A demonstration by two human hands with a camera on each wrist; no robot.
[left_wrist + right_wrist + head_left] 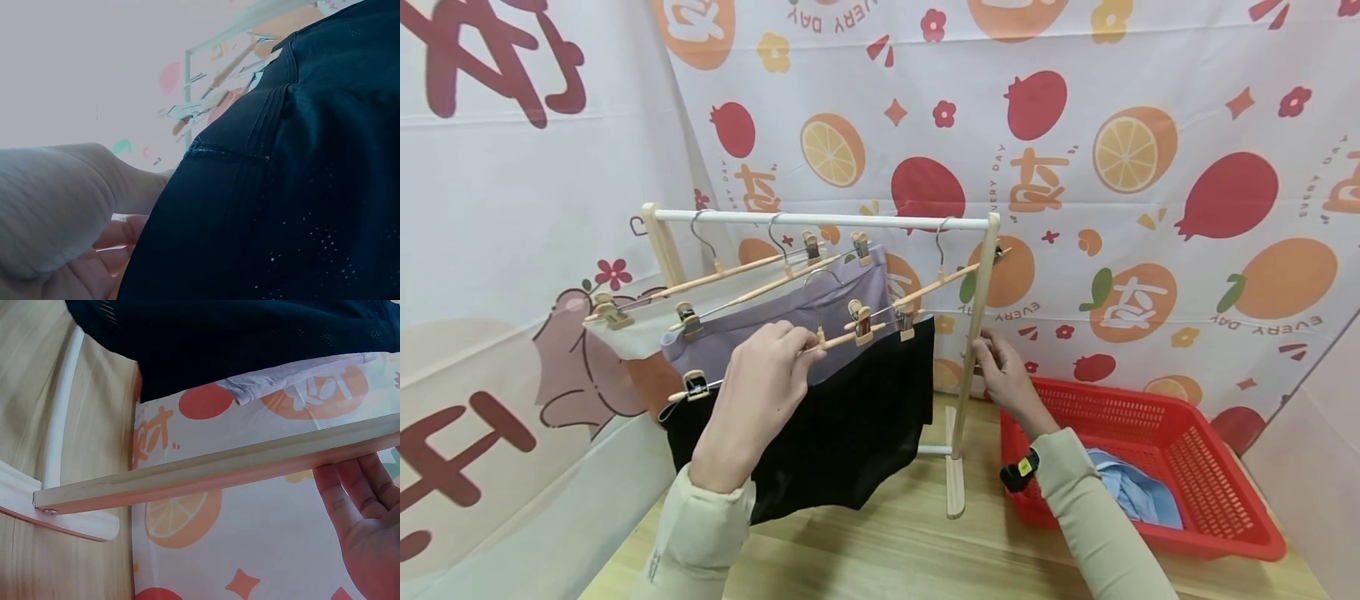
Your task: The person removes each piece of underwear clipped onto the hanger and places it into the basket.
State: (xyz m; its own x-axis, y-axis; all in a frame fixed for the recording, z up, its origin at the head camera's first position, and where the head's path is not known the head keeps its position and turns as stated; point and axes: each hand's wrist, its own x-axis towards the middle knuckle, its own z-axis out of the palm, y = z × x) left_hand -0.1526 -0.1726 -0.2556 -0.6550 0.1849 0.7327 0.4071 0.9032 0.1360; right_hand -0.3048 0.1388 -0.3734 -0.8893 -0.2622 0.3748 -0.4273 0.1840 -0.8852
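My left hand (767, 392) pinches the wooden bar of a clip hanger (838, 340) near its metal hook. Black shorts (827, 442) hang from that hanger's clips; their waistband fills much of the left wrist view. The hook sits below the white rail (820, 220) of a small garment rack, apart from it. My right hand (1011, 379) holds the rack's right wooden upright (973, 350); in the right wrist view several fingers (356, 494) meet the post's edge. Behind the shorts, a lavender garment (775, 308) and a white garment (647, 325) hang from the rail on clip hangers.
A bare clip hanger (925, 289) hangs near the rail's right end. On the wooden table (880, 558), a red basket (1217, 483) holds a light blue cloth (1138, 492) at the right. A fruit-printed curtain (985, 108) stands close behind the rack.
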